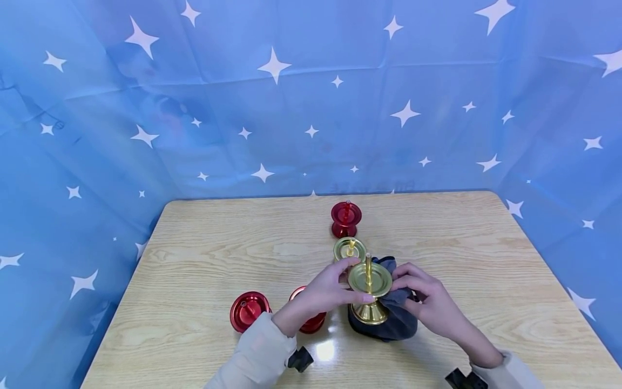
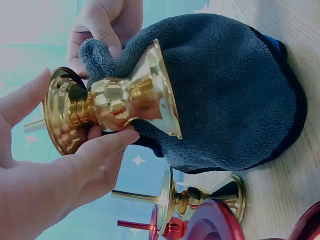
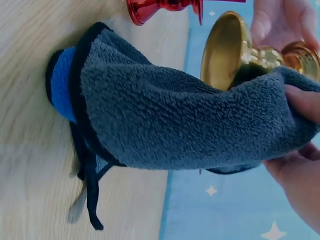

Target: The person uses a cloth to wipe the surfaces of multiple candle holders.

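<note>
My left hand [image 1: 328, 292] grips a shiny gold candlestick [image 1: 370, 278] round its neck, just under the dish, with the spike pointing up. In the left wrist view the flared foot of this candlestick [image 2: 150, 97] is off the table, in front of the cloth. A dark grey fleecy cloth [image 1: 400, 321] with black edging hangs from my right hand [image 1: 432, 302], which pinches its upper part against the candlestick's side. The right wrist view shows a blue patch on the cloth [image 3: 190, 120] low down, and a black loop.
Behind my left fingers stands another gold candlestick [image 1: 342, 251]. A red candlestick [image 1: 346, 216] is farther back. Two more red ones, the left candlestick [image 1: 249, 312] and a partly hidden candlestick [image 1: 313, 324], stand by my left wrist. A starry blue curtain [image 1: 311, 108] encloses the wooden table [image 1: 194, 259].
</note>
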Action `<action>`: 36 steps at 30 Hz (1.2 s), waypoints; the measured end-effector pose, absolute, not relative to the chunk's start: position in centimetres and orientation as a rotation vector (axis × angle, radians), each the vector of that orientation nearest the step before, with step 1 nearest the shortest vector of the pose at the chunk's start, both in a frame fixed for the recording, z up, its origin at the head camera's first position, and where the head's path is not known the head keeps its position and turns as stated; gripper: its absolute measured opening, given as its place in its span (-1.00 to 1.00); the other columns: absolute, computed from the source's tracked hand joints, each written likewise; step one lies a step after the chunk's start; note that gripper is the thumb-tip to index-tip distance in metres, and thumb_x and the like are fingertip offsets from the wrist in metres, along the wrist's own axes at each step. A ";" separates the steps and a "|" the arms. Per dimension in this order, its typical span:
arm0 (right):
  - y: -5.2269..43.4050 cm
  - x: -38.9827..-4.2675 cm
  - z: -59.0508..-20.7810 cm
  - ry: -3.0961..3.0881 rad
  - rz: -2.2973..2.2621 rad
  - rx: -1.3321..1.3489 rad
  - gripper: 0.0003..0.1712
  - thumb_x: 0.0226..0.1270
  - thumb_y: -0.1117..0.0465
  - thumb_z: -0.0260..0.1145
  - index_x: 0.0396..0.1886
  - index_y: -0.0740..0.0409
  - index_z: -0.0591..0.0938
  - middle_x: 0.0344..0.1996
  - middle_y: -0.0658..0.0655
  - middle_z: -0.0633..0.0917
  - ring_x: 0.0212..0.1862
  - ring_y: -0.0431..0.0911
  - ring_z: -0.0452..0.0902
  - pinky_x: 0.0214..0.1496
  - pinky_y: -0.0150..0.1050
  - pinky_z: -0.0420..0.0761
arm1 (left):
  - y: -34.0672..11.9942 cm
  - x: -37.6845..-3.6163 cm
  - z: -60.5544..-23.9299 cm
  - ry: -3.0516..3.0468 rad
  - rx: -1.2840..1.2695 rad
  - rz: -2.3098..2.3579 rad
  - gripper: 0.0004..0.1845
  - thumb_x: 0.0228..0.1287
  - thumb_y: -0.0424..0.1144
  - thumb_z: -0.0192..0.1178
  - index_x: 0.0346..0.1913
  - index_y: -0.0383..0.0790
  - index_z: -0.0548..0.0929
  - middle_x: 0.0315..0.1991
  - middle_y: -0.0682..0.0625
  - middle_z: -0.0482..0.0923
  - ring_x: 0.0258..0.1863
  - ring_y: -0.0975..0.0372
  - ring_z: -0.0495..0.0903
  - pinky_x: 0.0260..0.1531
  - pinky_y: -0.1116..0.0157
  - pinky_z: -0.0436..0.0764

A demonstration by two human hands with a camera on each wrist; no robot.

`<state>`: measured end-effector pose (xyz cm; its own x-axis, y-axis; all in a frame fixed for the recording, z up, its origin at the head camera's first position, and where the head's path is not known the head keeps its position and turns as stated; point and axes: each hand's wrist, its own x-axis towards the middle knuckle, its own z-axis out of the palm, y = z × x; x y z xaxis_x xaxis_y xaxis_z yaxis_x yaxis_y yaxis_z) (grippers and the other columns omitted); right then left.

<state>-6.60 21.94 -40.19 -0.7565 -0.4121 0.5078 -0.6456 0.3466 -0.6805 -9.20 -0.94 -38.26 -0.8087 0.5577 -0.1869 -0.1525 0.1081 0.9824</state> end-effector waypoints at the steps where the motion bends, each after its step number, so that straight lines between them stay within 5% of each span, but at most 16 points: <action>1: 22.1 -6.6 -40.1 -2.382 1.348 0.935 -0.37 -0.38 0.79 0.18 -0.37 0.05 0.61 -0.24 0.12 0.52 -0.31 -0.23 0.37 -0.54 -0.41 0.33 | -0.9 -9.2 -38.4 1.886 0.403 1.741 -0.21 -0.01 -0.34 0.37 0.30 -0.34 0.22 0.10 -0.06 0.39 0.05 0.19 0.43 -0.13 0.37 0.51; 9: 24.7 -6.9 -38.7 -2.457 1.233 0.753 -0.42 -0.30 0.77 0.16 -0.36 0.09 0.63 -0.22 0.09 0.53 -0.38 -0.29 0.35 -0.61 -0.42 0.23 | -0.9 -8.5 -39.7 2.178 0.420 1.607 -0.18 -0.13 -0.32 0.46 0.25 -0.32 0.29 0.06 -0.04 0.42 -0.01 0.19 0.45 -0.16 0.40 0.51; 20: 27.2 -7.6 -38.2 -2.434 1.225 0.649 -0.51 -0.26 0.75 0.28 -0.36 0.18 0.64 -0.23 0.05 0.53 -0.35 -0.33 0.40 -0.55 -0.44 0.32 | 0.1 -7.2 -42.0 2.491 0.539 1.328 -0.17 -0.09 -0.26 0.43 0.24 -0.44 0.24 0.13 -0.23 0.32 0.14 0.03 0.33 0.13 0.15 0.32; 36: 27.1 -7.7 -39.1 -2.456 1.269 0.622 -0.52 -0.25 0.74 0.28 -0.36 0.19 0.64 -0.24 0.07 0.53 -0.32 -0.35 0.44 -0.49 -0.51 0.40 | 0.4 -6.9 -42.8 2.483 0.600 1.095 -0.16 -0.03 -0.30 0.38 0.27 -0.49 0.15 0.17 -0.24 0.26 0.16 0.08 0.29 0.16 0.23 0.30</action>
